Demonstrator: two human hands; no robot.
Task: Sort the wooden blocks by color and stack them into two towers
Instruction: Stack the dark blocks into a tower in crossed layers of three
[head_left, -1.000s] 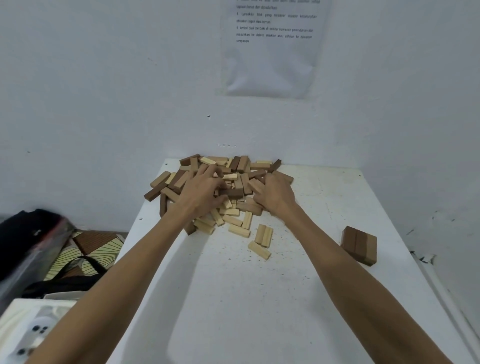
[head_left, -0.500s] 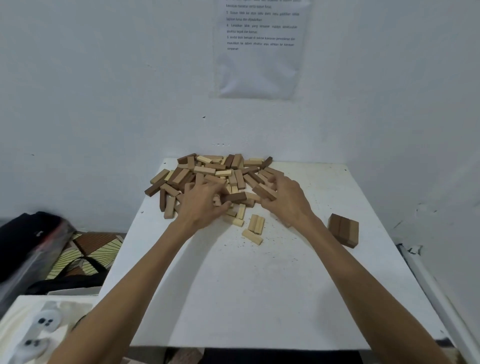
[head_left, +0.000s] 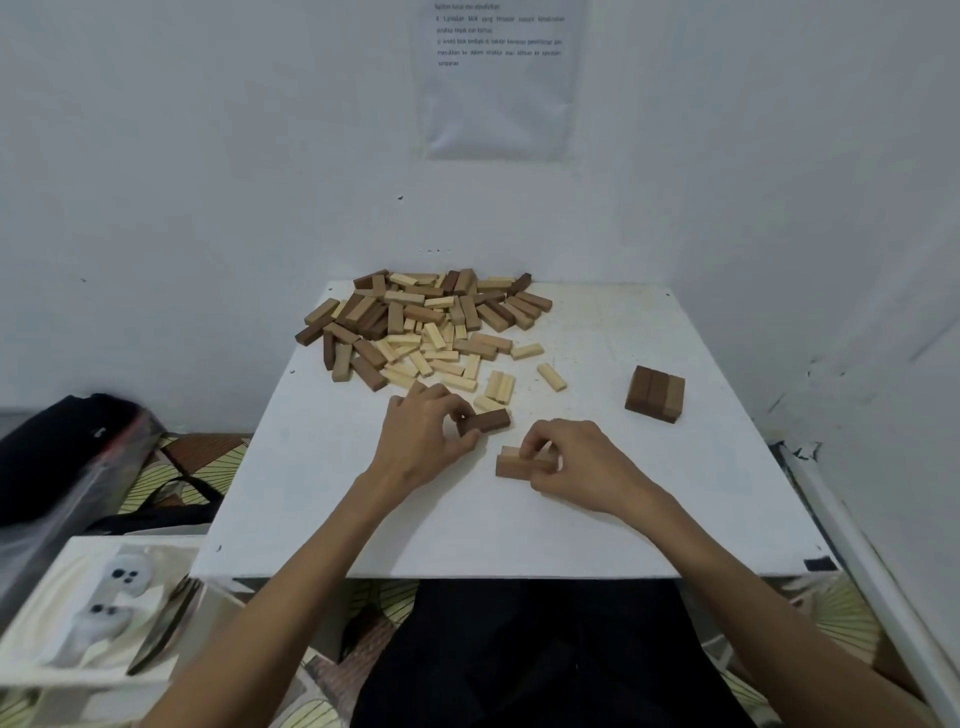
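A loose pile of dark brown and pale wooden blocks (head_left: 426, 322) covers the far middle of the white table (head_left: 322, 499). My left hand (head_left: 423, 441) pinches one dark brown block (head_left: 488, 420) just in front of the pile. My right hand (head_left: 576, 460) grips two brown blocks (head_left: 514, 462) lying side by side on the table. A flat layer of three brown blocks (head_left: 655, 392) sits at the right of the table.
A white wall with a taped paper sheet (head_left: 498, 78) stands close behind the table. A black bag (head_left: 67, 452) lies on the floor at left. A white box (head_left: 93, 608) holding pale controllers sits near the table's left front corner.
Both hands have pulled back from the pile toward me, each bringing brown blocks to the middle of the table. The camera view has also tilted down.
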